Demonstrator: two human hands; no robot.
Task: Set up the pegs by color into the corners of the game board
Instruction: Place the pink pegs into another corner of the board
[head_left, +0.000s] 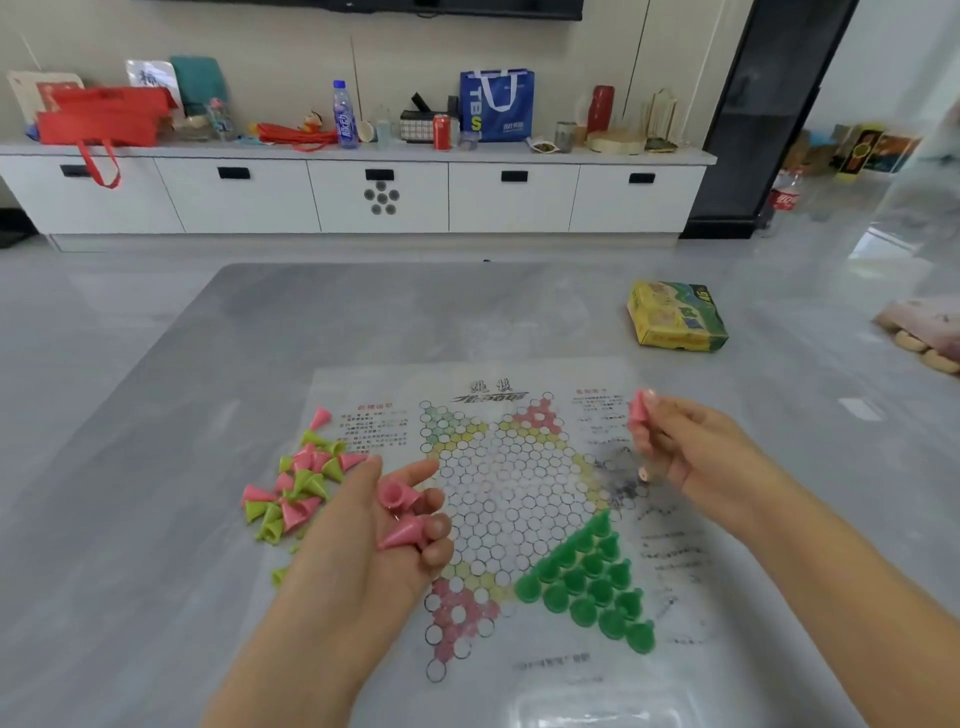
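Note:
A thin plastic game board (511, 499) with a star of circles lies flat on the grey table. Dark green pegs (592, 579) stand upright and fill the near right corner of the star. A loose heap of pink and light green pegs (298, 480) lies on the table left of the board. My left hand (384, 535) hovers over the board's left edge, its curled fingers holding two pink pegs (397, 512). My right hand (685, 447) is raised over the board's right side and pinches one pink peg (638, 408) between thumb and fingers.
A yellow and green game box (675, 314) sits at the far right of the table (156, 571). Beyond the table stands a white cabinet (363, 195) crowded with bags, bottles and cans. A pink cloth and some round things (919, 332) lie at the right edge.

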